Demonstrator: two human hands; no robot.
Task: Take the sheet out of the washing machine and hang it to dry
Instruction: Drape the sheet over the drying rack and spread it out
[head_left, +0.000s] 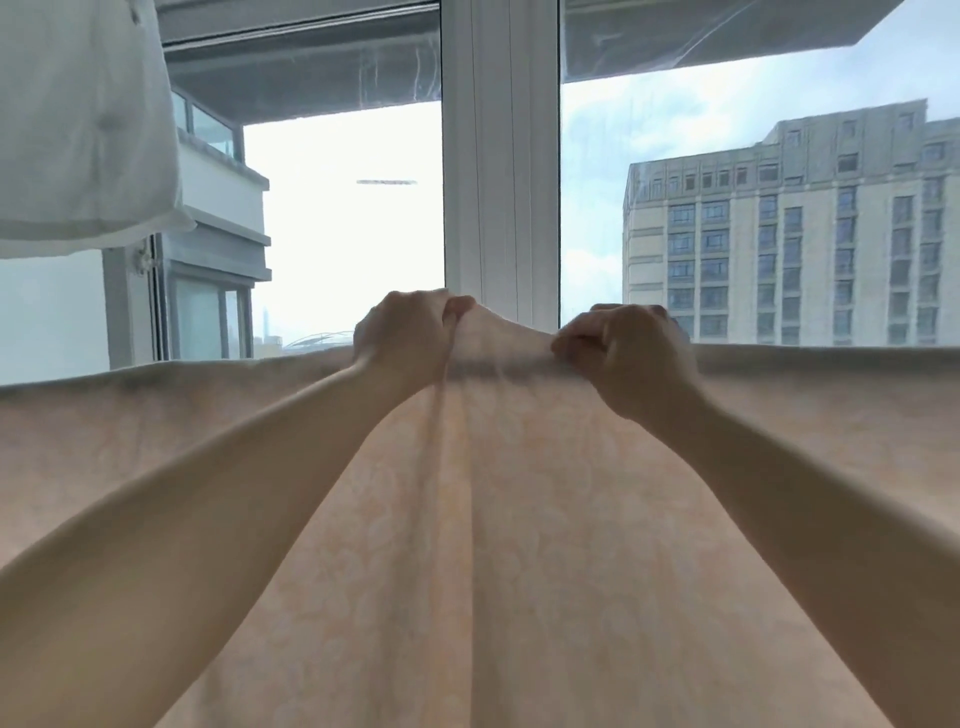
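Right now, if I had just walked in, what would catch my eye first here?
Two bare arms reach forward, the left hand and right hand pinching the top edge of a pale peach sheet that fills the lower half. Behind is a big window with a white frame and a tall building outside at right. White cloth hangs top left.

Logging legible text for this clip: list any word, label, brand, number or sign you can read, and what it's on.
None can be read.
The peach sheet, gripped at its top edge by the left hand and right hand: a faint woven pattern only, no lettering.
The white cloth hanging upper left: no tag or print in view.
The building outside the window: no signs visible.
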